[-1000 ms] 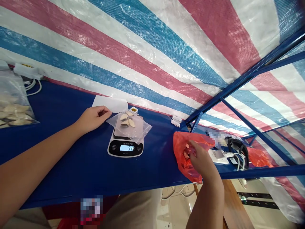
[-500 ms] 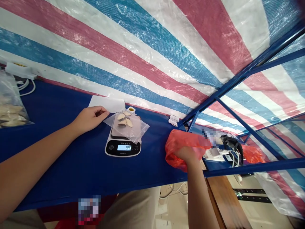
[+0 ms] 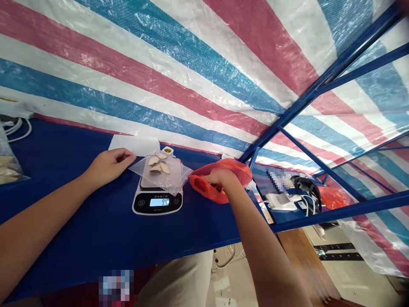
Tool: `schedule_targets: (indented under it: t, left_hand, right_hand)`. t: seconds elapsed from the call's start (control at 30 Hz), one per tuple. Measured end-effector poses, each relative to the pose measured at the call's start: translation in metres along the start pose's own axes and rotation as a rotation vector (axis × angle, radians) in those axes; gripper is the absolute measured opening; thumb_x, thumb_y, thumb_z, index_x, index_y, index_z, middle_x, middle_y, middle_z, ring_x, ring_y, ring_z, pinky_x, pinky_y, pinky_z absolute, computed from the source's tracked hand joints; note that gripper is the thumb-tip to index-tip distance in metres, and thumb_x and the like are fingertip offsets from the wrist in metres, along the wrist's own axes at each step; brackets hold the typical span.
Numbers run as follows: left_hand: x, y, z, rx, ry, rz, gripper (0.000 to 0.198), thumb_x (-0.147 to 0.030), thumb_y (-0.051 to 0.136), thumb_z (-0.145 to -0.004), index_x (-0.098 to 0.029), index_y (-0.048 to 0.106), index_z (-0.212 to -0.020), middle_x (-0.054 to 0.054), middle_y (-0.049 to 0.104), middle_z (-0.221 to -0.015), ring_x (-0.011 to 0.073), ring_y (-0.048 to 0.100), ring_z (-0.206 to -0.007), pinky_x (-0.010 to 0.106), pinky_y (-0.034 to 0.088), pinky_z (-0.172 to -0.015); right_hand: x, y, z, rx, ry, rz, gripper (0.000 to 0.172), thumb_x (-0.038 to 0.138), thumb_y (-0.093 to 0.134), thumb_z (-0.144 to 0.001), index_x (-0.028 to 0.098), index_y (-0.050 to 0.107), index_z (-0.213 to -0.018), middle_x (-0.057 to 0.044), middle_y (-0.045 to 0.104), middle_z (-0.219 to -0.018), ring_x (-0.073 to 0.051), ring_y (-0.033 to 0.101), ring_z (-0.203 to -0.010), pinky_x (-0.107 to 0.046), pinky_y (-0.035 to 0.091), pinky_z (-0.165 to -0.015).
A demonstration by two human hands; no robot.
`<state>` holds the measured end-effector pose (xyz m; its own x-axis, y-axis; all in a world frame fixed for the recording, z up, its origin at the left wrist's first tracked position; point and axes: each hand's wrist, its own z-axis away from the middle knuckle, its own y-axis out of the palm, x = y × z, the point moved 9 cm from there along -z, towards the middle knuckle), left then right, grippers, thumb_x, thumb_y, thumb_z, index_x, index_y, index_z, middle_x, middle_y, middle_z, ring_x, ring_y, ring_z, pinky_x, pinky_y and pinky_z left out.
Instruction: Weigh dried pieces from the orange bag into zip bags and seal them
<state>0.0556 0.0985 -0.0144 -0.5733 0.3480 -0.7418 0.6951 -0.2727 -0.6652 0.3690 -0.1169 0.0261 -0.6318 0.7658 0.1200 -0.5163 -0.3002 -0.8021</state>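
A small digital scale (image 3: pixel 157 201) stands on the blue table (image 3: pixel 96 230) and its display reads 9.4. A clear plastic bag (image 3: pixel 162 172) with a few pale slices in it lies on the scale's platform. My left hand (image 3: pixel 107 164) pinches the left edge of that bag. My right hand (image 3: pixel 220 177) is closed on a red plastic bag (image 3: pixel 207 187), holding it just right of the scale above the table.
A white sheet (image 3: pixel 134 144) lies behind the scale. Another clear bag of pale pieces (image 3: pixel 6 166) sits at the far left, with white cables (image 3: pixel 15 125) behind it. Right of the table's end are a blue metal frame (image 3: pixel 319 213), a white device (image 3: pixel 281 200) and black cables (image 3: pixel 308 187).
My right hand closed on the red bag and carried it left, from the table's right end to beside the scale. My left hand kept its hold on the clear bag.
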Motion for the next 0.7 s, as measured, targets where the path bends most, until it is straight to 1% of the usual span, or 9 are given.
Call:
schedule_targets:
  t: [0.07,0.17,0.23,0.3,0.33,0.43,0.5,0.57,0.7]
  left_hand:
    - [0.0,0.0,0.0,0.005,-0.002,0.006,0.046,-0.063,0.053,-0.08,-0.023,0.07,-0.094,-0.001,0.069,-0.08,0.0181,0.061,-0.077,0.027,0.041,-0.072]
    - [0.002,0.001,-0.001,0.012,-0.013,0.0,0.048,-0.066,0.052,-0.079,-0.023,0.07,-0.094,-0.001,0.069,-0.079,0.019,0.061,-0.076,0.028,0.041,-0.072]
    - [0.004,0.002,-0.002,0.017,-0.019,-0.003,0.05,-0.067,0.051,-0.079,-0.024,0.07,-0.095,-0.001,0.07,-0.079,0.0194,0.062,-0.077,0.028,0.041,-0.072]
    - [0.005,0.002,-0.002,0.02,-0.02,-0.006,0.05,-0.067,0.051,-0.079,-0.024,0.071,-0.096,-0.001,0.07,-0.081,0.0197,0.062,-0.077,0.028,0.042,-0.072]
    - [0.005,0.002,-0.002,0.021,-0.017,-0.01,0.05,-0.067,0.051,-0.079,-0.024,0.071,-0.096,-0.001,0.071,-0.081,0.0198,0.062,-0.078,0.028,0.042,-0.072]
    - [0.002,0.002,-0.002,0.029,-0.001,-0.022,0.048,-0.066,0.052,-0.08,-0.024,0.071,-0.096,-0.001,0.072,-0.081,0.0201,0.062,-0.078,0.028,0.042,-0.073]
    - [-0.002,0.002,-0.001,0.028,0.007,-0.025,0.047,-0.065,0.052,-0.08,-0.024,0.071,-0.095,-0.001,0.072,-0.08,0.0203,0.061,-0.077,0.029,0.042,-0.073]
    - [-0.003,0.001,0.0,0.015,0.004,-0.025,0.047,-0.065,0.052,-0.079,-0.024,0.071,-0.093,-0.001,0.071,-0.078,0.0205,0.061,-0.076,0.029,0.042,-0.072]
    - [-0.001,0.002,-0.001,0.004,-0.002,-0.024,0.047,-0.066,0.053,-0.078,-0.024,0.071,-0.092,-0.001,0.071,-0.076,0.0208,0.061,-0.075,0.031,0.042,-0.072]
  right_hand:
    - [0.006,0.002,-0.001,0.008,-0.009,-0.007,0.059,0.069,0.071,-0.081,0.011,0.073,-0.082,-0.009,0.071,-0.071,-0.023,0.068,-0.067,-0.032,0.052,-0.066]
    - [0.006,-0.002,0.001,-0.023,-0.067,-0.006,0.054,0.063,0.057,-0.094,0.012,0.074,-0.084,-0.013,0.075,-0.081,-0.024,0.069,-0.069,-0.031,0.051,-0.065]
    - [-0.001,-0.006,0.005,-0.062,-0.132,-0.008,0.045,0.047,0.047,-0.102,0.014,0.075,-0.09,-0.013,0.077,-0.089,-0.024,0.07,-0.071,-0.031,0.051,-0.065]
    - [-0.012,-0.009,0.011,-0.101,-0.184,-0.009,0.03,0.03,0.048,-0.101,0.016,0.074,-0.106,-0.012,0.078,-0.099,-0.023,0.072,-0.078,-0.029,0.052,-0.069]
    - [-0.017,-0.008,0.015,-0.126,-0.206,-0.004,0.028,0.023,0.051,-0.098,0.016,0.07,-0.117,-0.012,0.078,-0.107,-0.023,0.073,-0.086,-0.028,0.052,-0.074]
    - [-0.03,0.001,0.028,-0.24,-0.275,-0.05,0.05,0.011,0.055,-0.092,0.016,0.054,-0.141,-0.014,0.072,-0.128,-0.023,0.069,-0.11,-0.029,0.051,-0.089]
    - [-0.037,0.013,0.034,-0.348,-0.3,-0.163,0.059,0.014,0.057,-0.092,0.016,0.046,-0.15,-0.015,0.067,-0.137,-0.024,0.067,-0.118,-0.031,0.051,-0.097]
    - [-0.045,0.027,0.038,-0.488,-0.283,-0.258,0.065,0.024,0.062,-0.091,0.017,0.043,-0.152,-0.016,0.063,-0.14,-0.027,0.064,-0.123,-0.039,0.05,-0.103]
    - [-0.06,0.053,0.046,-0.742,-0.187,-0.269,0.069,0.04,0.07,-0.085,0.014,0.051,-0.146,-0.022,0.059,-0.142,-0.038,0.054,-0.134,-0.053,0.041,-0.115]
